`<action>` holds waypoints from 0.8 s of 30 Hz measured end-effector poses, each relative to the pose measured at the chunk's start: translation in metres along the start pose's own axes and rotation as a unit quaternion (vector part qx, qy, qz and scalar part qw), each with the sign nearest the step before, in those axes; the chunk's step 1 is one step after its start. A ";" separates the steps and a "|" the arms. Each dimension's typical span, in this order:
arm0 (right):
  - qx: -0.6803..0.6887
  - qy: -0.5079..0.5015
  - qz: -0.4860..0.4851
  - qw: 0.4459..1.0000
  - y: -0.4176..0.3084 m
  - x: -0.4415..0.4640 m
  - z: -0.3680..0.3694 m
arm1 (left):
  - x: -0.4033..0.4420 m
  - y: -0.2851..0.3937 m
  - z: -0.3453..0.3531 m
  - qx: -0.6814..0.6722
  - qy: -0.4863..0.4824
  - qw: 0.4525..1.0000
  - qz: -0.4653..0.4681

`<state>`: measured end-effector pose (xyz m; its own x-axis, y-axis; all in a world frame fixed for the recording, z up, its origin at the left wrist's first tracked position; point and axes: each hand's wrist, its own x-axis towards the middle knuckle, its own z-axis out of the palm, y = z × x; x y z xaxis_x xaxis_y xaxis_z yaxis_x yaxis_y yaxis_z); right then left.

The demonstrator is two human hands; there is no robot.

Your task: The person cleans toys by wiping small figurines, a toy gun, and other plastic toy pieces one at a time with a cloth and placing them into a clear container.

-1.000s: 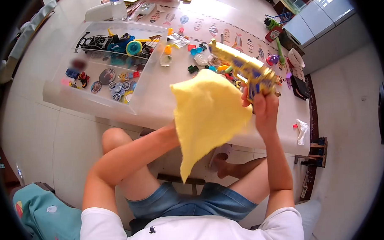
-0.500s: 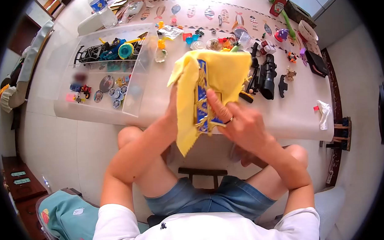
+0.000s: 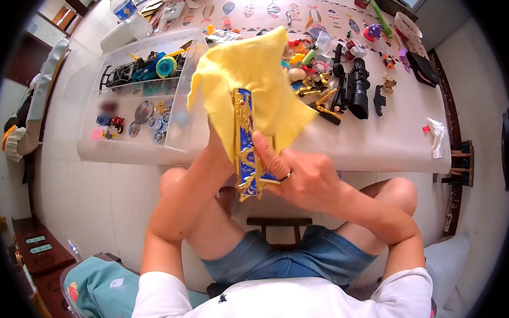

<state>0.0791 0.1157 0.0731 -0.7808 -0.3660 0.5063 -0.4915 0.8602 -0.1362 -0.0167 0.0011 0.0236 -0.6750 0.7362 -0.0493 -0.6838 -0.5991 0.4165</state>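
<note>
A gold and blue toy gun (image 3: pixel 245 139) lies against a yellow cloth (image 3: pixel 245 64) in front of my body, over the table's near edge. My right hand (image 3: pixel 300 171) grips the gun by its lower right part, the index finger stretched along its side and a ring on one finger. Under the cloth, at its left, is my left hand (image 3: pixel 220 143); its fingers are covered by the cloth, so their shape does not show. The cloth spreads up and to both sides behind the gun.
A clear plastic bin (image 3: pixel 178 128) with toy vehicles stands at left. Right of the cloth lie a black scope (image 3: pixel 357 91), small colourful toys (image 3: pixel 310 67) and a black wallet (image 3: pixel 422 69). A white tissue (image 3: pixel 436 137) is near the right corner, a water bottle (image 3: pixel 130 16) at the back left.
The gun was raised at the right, apart from the cloth; it came left and down onto the cloth. Since half a second ago, both have shifted slightly left, and the cloth's top has risen.
</note>
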 end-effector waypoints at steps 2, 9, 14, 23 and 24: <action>-0.028 0.041 0.031 0.998 0.019 0.010 0.004 | 0.000 0.004 0.007 0.004 -0.017 1.000 0.011; 0.004 0.010 0.030 0.999 0.009 0.003 0.009 | 0.003 0.031 0.011 -0.021 0.005 1.000 -0.009; -0.025 0.045 0.062 0.997 0.039 0.014 0.008 | -0.009 0.003 0.041 0.106 0.090 0.984 0.110; -0.063 0.034 0.051 0.996 0.039 0.013 0.005 | -0.003 0.015 0.013 0.002 -0.087 0.996 0.018; -0.061 0.029 0.097 0.993 0.052 0.018 0.002 | -0.004 0.000 0.047 0.105 0.073 0.987 0.093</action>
<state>0.0383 0.1531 0.0737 -0.8307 -0.1711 0.5298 -0.2806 0.9506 -0.1329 -0.0006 0.0132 0.0666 -0.8266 0.5573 -0.0792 -0.4825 -0.6291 0.6094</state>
